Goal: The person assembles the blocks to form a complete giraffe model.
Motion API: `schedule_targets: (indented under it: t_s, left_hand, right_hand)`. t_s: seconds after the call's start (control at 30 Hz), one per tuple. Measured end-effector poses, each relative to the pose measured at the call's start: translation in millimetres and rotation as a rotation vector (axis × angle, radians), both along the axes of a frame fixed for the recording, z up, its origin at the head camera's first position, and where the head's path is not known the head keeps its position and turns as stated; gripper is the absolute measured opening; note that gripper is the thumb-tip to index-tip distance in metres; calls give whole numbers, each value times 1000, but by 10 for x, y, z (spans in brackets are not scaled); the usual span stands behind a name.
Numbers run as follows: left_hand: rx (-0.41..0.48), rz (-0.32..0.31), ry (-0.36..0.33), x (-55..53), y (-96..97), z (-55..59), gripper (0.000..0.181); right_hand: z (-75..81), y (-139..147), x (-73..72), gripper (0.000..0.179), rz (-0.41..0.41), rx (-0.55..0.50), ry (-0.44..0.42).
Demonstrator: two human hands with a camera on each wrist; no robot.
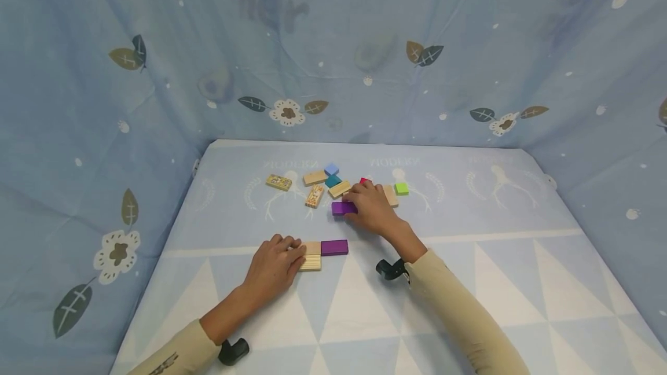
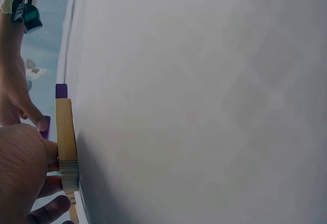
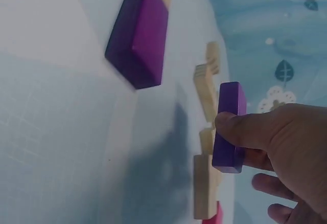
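Observation:
My right hand (image 1: 371, 208) pinches a purple wooden block (image 3: 230, 132) between thumb and fingers, over the near side of a scattered group of blocks. Lower left, my left hand (image 1: 273, 265) rests with its fingertips on the left end of two plain wooden blocks (image 1: 311, 263), covering part of them. In the left wrist view, the fingers touch a plain wooden block (image 2: 65, 127) from above. A second purple block (image 1: 334, 247) lies flat, end to end with the far plain block.
Behind the hands lie several loose blocks: a patterned one (image 1: 278, 182), a printed one (image 1: 315, 196), a plain one (image 1: 315, 177), a blue one (image 1: 331, 169), a teal one (image 1: 333, 180) and a green one (image 1: 401, 188). A blue patterned cloth (image 1: 344, 74) hangs around the table.

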State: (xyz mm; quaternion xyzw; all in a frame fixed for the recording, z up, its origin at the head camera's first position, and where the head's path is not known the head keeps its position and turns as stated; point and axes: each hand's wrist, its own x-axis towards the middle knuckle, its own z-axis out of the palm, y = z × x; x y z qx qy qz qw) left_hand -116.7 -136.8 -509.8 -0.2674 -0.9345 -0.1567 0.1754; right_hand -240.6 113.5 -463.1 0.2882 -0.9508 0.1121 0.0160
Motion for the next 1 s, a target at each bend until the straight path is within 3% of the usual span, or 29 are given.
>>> schedule_targets:
  t_s: [0.2,0.37,0.73,1.0]
  left_hand:
    - [-19,14,3,6,0,0,18]
    - [-17,7,21,7,-4,-8,16]
    - [-6,10,0,3,-7,3,17]
    - [9,0,5,4,-6,-14,17]
  right_hand:
    - [175,66,213,37,44,-39,-1]
    - [212,101,388,36,94,-39,18]
    - [56,87,730,36,216,-38,14]
    - [-65,57,856,41,243,-45,-52]
